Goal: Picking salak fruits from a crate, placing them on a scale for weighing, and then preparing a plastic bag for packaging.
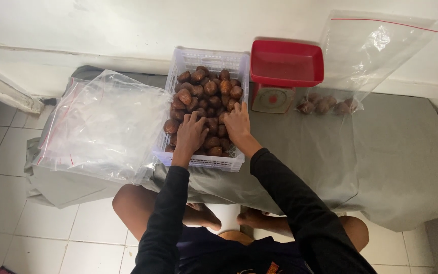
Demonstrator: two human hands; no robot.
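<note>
A white plastic basket (205, 57) full of brown scaly fruits (209, 89) sits in the middle of a low table. Both my hands rest inside it on the fruit pile. My left hand (191, 133) lies palm down with fingers spread over the near fruits. Beside it, my right hand (238, 124) also presses on the fruits with fingers together; whether either hand grips a fruit is hidden.
A pile of clear zip bags (102, 127) lies left of the basket. A scale with a red tray (286, 63) stands at the right, and a clear bag (366, 56) with a few fruits (325, 105) leans on the wall. Grey cloth (396, 152) covers the table.
</note>
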